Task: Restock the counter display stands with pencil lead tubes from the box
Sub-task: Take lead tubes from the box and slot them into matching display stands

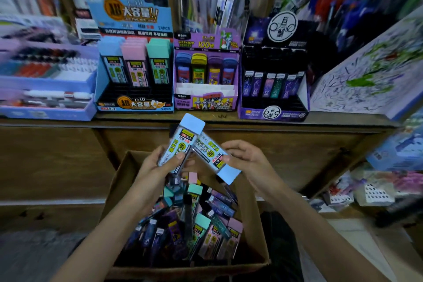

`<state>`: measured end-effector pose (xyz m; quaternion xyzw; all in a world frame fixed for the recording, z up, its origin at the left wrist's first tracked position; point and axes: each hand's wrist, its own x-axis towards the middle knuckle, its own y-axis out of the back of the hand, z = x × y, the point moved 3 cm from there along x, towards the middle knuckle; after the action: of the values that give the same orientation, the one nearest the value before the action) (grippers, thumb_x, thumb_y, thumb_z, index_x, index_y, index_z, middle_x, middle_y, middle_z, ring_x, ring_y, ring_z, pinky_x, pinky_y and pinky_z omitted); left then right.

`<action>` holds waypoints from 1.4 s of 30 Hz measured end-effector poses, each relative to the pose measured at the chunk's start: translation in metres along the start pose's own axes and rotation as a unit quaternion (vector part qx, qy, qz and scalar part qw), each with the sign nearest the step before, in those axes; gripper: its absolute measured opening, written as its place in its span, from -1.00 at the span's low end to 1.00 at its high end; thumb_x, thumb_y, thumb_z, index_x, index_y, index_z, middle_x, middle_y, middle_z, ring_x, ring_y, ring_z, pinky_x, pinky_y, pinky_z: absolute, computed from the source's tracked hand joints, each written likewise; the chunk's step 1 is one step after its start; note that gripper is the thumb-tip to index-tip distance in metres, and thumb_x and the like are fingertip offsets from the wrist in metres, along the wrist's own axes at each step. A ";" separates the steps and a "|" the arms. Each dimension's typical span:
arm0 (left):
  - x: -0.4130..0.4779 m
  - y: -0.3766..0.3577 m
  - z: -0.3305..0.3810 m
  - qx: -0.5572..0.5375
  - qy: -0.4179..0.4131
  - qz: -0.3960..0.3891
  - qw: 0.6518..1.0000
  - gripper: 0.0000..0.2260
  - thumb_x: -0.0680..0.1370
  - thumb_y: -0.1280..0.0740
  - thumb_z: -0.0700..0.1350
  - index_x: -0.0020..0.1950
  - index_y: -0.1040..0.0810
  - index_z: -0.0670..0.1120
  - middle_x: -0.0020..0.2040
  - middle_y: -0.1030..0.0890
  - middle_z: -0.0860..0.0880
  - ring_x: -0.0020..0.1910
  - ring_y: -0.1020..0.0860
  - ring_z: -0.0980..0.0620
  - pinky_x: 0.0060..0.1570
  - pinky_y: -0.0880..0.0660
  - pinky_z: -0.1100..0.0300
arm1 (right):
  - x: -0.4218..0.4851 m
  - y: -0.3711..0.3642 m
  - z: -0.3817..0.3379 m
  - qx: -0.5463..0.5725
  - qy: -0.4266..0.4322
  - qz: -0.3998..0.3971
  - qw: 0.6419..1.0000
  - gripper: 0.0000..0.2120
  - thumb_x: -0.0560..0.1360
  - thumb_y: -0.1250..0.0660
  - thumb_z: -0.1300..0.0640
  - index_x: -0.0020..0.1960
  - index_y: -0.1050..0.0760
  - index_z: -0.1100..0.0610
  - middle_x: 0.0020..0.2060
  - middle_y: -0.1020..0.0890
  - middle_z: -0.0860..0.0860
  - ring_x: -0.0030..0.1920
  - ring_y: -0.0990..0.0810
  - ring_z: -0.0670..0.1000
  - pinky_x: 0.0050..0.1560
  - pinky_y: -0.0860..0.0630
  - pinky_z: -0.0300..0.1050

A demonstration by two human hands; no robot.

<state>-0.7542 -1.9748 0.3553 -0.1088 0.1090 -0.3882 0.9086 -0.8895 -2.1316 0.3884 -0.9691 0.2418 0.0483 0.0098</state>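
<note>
Blue-capped clear lead tube [183, 142], cap up — clamped in left hand [155, 165] above brown cardboard box [119, 178]. Second tube [210, 153], cap down, pinched in right hand [247, 155] — best flipped before slotting into blue cardboard stand [135, 104].

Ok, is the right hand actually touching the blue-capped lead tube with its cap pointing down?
Touching. The head view shows the right hand pinching the cap-down lead tube near its capped end, with a fingertip lying across the label face.
</note>
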 end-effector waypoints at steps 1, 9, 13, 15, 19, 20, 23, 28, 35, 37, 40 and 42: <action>0.002 0.004 0.007 -0.006 -0.009 0.014 1.000 -0.61 0.39 -0.39 -0.07 0.18 -0.49 -0.14 0.08 -0.66 -0.12 0.01 -0.65 -0.08 -0.01 -0.55 0.03 | 0.002 -0.001 -0.007 -0.011 0.014 0.004 1.000 -0.79 0.52 -0.29 0.30 0.15 -0.47 0.21 -0.03 -0.64 0.11 -0.08 -0.64 -0.01 -0.13 -0.57 -0.21; 0.013 0.028 0.053 -0.044 -0.044 0.051 0.997 -0.73 0.36 -0.38 -0.10 0.04 -0.54 -0.05 -0.18 -0.68 -0.01 -0.30 -0.62 0.09 -0.39 -0.52 0.29 | 0.030 -0.014 -0.068 -0.121 0.120 -0.029 0.985 -0.81 0.52 -0.32 0.19 0.04 -0.61 -0.05 0.07 -0.63 -0.10 0.14 -0.57 -0.10 0.12 -0.52 -0.16; 0.015 0.035 0.071 -0.096 -0.040 0.042 0.994 -0.75 0.38 -0.34 -0.09 0.03 -0.53 -0.11 -0.18 -0.70 -0.01 -0.30 -0.63 0.09 -0.38 -0.55 0.27 | 0.048 -0.035 -0.092 -0.197 0.114 -0.091 0.969 -0.82 0.53 -0.33 0.12 0.04 -0.59 -0.12 0.06 -0.61 -0.22 0.14 -0.53 -0.23 0.15 -0.46 -0.26; 0.015 0.040 0.078 -0.083 -0.055 0.049 0.994 -0.72 0.37 -0.38 -0.07 0.04 -0.54 -0.11 -0.11 -0.70 -0.03 -0.19 -0.67 0.06 -0.31 -0.58 0.25 | 0.057 -0.046 -0.102 -0.207 0.110 -0.116 0.965 -0.84 0.52 -0.33 0.16 0.04 -0.58 -0.06 0.04 -0.61 -0.18 0.08 -0.55 -0.23 0.08 -0.49 -0.30; 0.016 0.049 0.089 -0.068 -0.076 0.066 0.993 -0.61 0.36 -0.40 -0.14 0.17 -0.50 -0.13 0.06 -0.66 -0.13 0.03 -0.64 -0.05 -0.08 -0.61 0.19 | 0.077 -0.063 -0.109 -0.156 0.084 -0.073 0.981 -0.81 0.45 -0.42 0.15 0.05 -0.55 0.02 0.02 -0.61 -0.05 0.04 -0.59 -0.15 0.06 -0.51 -0.22; 0.017 0.053 0.092 -0.073 -0.086 0.072 0.991 -0.62 0.37 -0.39 -0.16 0.17 -0.50 -0.14 0.07 -0.66 -0.13 0.03 -0.64 -0.04 -0.07 -0.61 0.20 | 0.081 -0.067 -0.109 -0.124 0.069 -0.061 0.988 -0.77 0.44 -0.43 0.14 0.08 -0.52 0.04 0.02 -0.60 -0.04 0.03 -0.60 -0.14 0.01 -0.53 -0.22; 0.019 0.063 0.101 -0.093 -0.109 0.097 0.985 -0.54 0.38 -0.38 -0.15 0.27 -0.45 -0.15 0.10 -0.65 -0.11 0.03 -0.64 -0.01 -0.05 -0.60 0.18 | 0.092 -0.081 -0.105 0.039 0.002 -0.090 0.995 -0.75 0.48 -0.38 0.12 0.13 -0.48 0.12 0.03 -0.62 0.06 0.06 -0.63 0.01 0.07 -0.56 -0.07; 0.021 0.086 0.108 -0.130 -0.114 0.132 0.976 -0.42 0.37 -0.40 -0.13 0.38 -0.35 -0.08 0.21 -0.60 -0.10 0.12 -0.60 -0.01 0.11 -0.53 0.11 | 0.104 -0.104 -0.101 0.101 -0.032 -0.100 0.989 -0.86 0.57 -0.22 0.23 0.09 -0.50 0.20 -0.04 -0.68 0.12 -0.10 -0.68 0.08 -0.07 -0.62 -0.13; 0.014 0.125 0.113 -0.063 -0.136 0.179 0.972 -0.70 0.42 -0.33 0.03 0.11 -0.55 -0.02 -0.12 -0.70 0.03 -0.21 -0.65 0.14 -0.32 -0.56 0.34 | 0.136 -0.133 -0.140 -0.016 0.081 -0.017 0.996 -0.86 0.58 -0.21 0.23 0.10 -0.48 0.23 -0.16 -0.66 0.05 -0.30 -0.65 -0.08 -0.24 -0.61 -0.24; 0.009 0.140 0.112 -0.054 -0.137 0.201 0.969 -0.79 0.49 -0.30 -0.02 0.09 -0.56 -0.01 -0.13 -0.70 0.04 -0.22 -0.66 0.14 -0.38 -0.53 0.36 | 0.150 -0.138 -0.163 -0.113 0.135 0.017 0.984 -0.89 0.58 -0.22 0.22 0.08 -0.46 0.20 -0.09 -0.65 0.08 -0.27 -0.64 -0.09 -0.23 -0.61 -0.20; 0.001 0.159 0.110 -0.050 -0.134 0.219 0.965 -0.82 0.55 -0.27 -0.09 0.12 -0.57 -0.04 -0.07 -0.69 -0.01 -0.21 -0.65 0.10 -0.38 -0.51 0.36 | 0.172 -0.152 -0.187 -0.311 0.214 0.055 0.924 -0.81 0.57 -0.24 0.17 0.15 -0.46 0.22 0.09 -0.60 0.12 -0.07 -0.60 0.04 -0.05 -0.55 -0.02; -0.004 0.168 0.109 -0.047 -0.132 0.225 0.964 -0.80 0.53 -0.28 -0.08 0.13 -0.57 -0.05 -0.08 -0.69 -0.04 -0.20 -0.65 0.07 -0.39 -0.51 0.34 | 0.183 -0.165 -0.191 -0.406 0.266 0.052 0.872 -0.76 0.57 -0.25 0.14 0.20 -0.46 0.22 0.09 -0.58 0.12 -0.02 -0.56 0.07 -0.06 -0.42 -0.13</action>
<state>-0.6109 -1.8461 0.4125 -0.1748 0.0278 -0.1508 0.9726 -0.6337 -2.0797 0.5600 -0.8496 0.2448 -0.1171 -0.4522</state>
